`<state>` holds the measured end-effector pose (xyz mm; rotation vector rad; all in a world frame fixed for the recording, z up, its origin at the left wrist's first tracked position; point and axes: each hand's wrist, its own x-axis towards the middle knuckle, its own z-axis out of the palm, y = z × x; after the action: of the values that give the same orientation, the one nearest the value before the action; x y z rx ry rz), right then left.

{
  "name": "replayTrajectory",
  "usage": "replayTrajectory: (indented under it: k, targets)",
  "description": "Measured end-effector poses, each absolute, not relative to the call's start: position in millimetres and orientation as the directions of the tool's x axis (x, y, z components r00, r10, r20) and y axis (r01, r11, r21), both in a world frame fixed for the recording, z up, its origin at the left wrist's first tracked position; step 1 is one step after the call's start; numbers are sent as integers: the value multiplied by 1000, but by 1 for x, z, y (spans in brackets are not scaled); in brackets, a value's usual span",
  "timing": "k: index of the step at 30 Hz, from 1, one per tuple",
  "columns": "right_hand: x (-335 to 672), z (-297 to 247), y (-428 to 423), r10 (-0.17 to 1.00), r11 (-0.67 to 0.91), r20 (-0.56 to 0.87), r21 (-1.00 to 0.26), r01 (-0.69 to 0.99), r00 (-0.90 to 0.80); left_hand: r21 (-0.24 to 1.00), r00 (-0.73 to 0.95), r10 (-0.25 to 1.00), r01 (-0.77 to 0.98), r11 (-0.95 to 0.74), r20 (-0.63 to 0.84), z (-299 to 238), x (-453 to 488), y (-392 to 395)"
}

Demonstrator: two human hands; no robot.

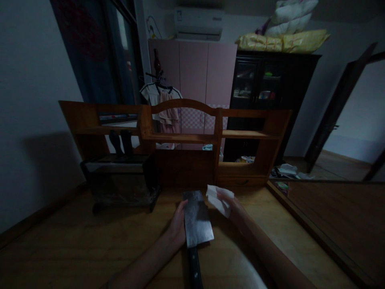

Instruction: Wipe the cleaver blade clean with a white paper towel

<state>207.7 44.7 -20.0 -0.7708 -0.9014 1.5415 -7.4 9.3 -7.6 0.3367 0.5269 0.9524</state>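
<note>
A cleaver (197,220) with a broad grey blade and a black riveted handle points away from me above the wooden tabletop (144,241). My left hand (178,224) grips the blade at its left edge, the thumb lying on the upper face and the other fingers hidden beneath. To the right of the blade, my right hand (231,204) is closed on a crumpled white tissue (215,196). The tissue is apart from the blade, or nearly so; the dim light makes this hard to judge.
At the left back stands a dark knife block (120,180) with two black handles (120,142) sticking up. A wooden shelf unit (180,138) runs along the table's far side. A raised wooden edge (300,224) borders the right. Wardrobes (195,72) stand beyond.
</note>
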Motion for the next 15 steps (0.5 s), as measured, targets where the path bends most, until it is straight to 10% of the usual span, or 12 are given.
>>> replayTrajectory:
  k: [15]
  targets:
    - [204, -18, 45, 997, -58, -29, -911, -408, -77, 523, 447, 841, -659, 540, -305, -7, -8, 10]
